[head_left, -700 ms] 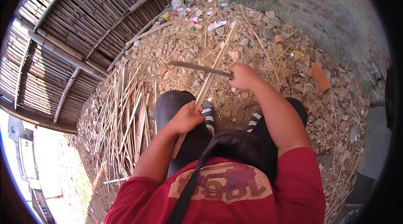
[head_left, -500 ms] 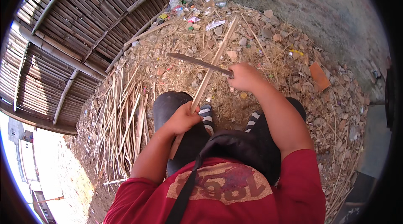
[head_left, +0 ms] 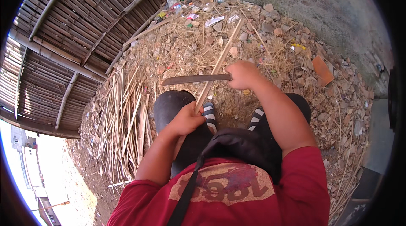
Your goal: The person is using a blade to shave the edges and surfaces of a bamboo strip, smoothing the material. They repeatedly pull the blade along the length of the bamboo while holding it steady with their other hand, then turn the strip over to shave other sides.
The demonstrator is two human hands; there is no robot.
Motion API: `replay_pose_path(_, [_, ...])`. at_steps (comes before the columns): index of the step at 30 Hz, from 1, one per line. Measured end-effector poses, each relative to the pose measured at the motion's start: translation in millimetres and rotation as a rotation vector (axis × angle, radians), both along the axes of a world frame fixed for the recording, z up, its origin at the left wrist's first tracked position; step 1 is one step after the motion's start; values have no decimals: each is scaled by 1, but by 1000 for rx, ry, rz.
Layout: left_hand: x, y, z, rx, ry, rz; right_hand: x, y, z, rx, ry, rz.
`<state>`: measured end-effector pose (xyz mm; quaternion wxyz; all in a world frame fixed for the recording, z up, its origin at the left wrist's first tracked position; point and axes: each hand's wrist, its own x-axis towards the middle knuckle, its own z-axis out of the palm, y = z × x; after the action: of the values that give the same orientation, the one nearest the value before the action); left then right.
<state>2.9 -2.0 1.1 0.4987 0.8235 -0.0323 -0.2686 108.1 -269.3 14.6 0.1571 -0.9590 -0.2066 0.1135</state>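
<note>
My left hand [head_left: 188,119] is closed round the near end of a long, pale bamboo strip [head_left: 224,53], which slants up and away to the right. In my right hand [head_left: 244,75] is the handle of a machete [head_left: 186,79] with a dark, brownish blade. The blade points left and lies across the strip, a little beyond my left hand. Whether its edge is biting into the strip, I cannot make out. The strip's lower end passes behind my left hand near my knee.
A heap of thin bamboo strips [head_left: 122,128] lies on the ground to my left. Beyond it leans a bamboo slat wall [head_left: 80,27]. A brick wall [head_left: 321,10] stands at the far right. Rubble, straw and litter cover the ground, with an orange tile piece [head_left: 322,71] on the right.
The machete blade has come nearer to me along the strip, its tip swinging down so that it lies almost level. My left hand keeps its hold on the strip.
</note>
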Motion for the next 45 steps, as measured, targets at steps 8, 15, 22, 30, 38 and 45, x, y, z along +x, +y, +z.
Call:
replay_pose_path(8, [-2, -3, 8, 17, -13, -6, 25, -44, -23, 299, 17, -391])
replay_pose_path(15, [-7, -6, 9, -100, 30, -16, 6, -27, -1, 101, 52, -140])
replay_pose_path(22, [5, 1, 11, -153, 167, 14, 24, -39, -23, 272, 51, -335])
replay_pose_path(30, [4, 3, 16, -216, 268, 2, 37, -65, -34, 252, 176, -382])
replay_pose_path(38, [3, 4, 11, -281, 271, 59, 24, -45, -17, 369, 21, -346])
replay_pose_path(45, [-5, -4, 6, -57, 40, 2, 12, -51, 13, 172, 15, -180])
